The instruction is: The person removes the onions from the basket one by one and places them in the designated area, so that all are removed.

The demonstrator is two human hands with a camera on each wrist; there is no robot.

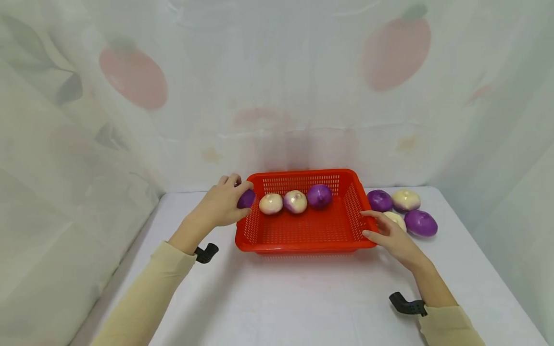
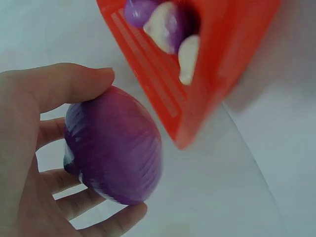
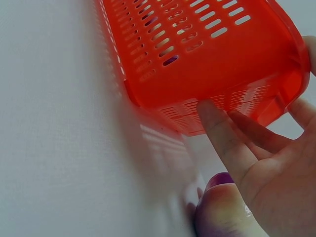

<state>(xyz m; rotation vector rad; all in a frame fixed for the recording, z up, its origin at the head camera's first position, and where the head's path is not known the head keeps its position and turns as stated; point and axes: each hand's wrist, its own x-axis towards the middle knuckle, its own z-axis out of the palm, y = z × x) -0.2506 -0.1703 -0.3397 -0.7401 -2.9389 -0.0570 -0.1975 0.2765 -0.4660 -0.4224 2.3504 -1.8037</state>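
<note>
Evidently the work is only partway along. Leftmost, toward the far left corner of the worktop (image 1: 303, 298), the left grip (image 1: 225, 204) is closed round a held purple bulb (image 1: 245, 199), thumb on one side and fingers on the other. That bulb is up at the left end of the red basket (image 1: 303, 247), not among the others inside; whether it is above the rim I can't tell.

The basket sits midway along the worktop's far edge. In a row near its back wall lie a white bulb (image 1: 270, 204), a white-and-purple bulb (image 1: 295, 202) and a deep purple bulb (image 1: 319, 196), so three are inside.

At the basket's right end, the right grip (image 1: 391, 238) is partly closed and lightly holds the rim and end wall, with no bulb in it.

Farther right, by the far right corner, four lie outside: a rear purple bulb (image 1: 380, 200), a rear pale bulb (image 1: 406, 200), a partly hidden pale bulb (image 1: 395, 220) and a front purple bulb (image 1: 421, 224). If all belong inside, these four and the held one are left.
</note>
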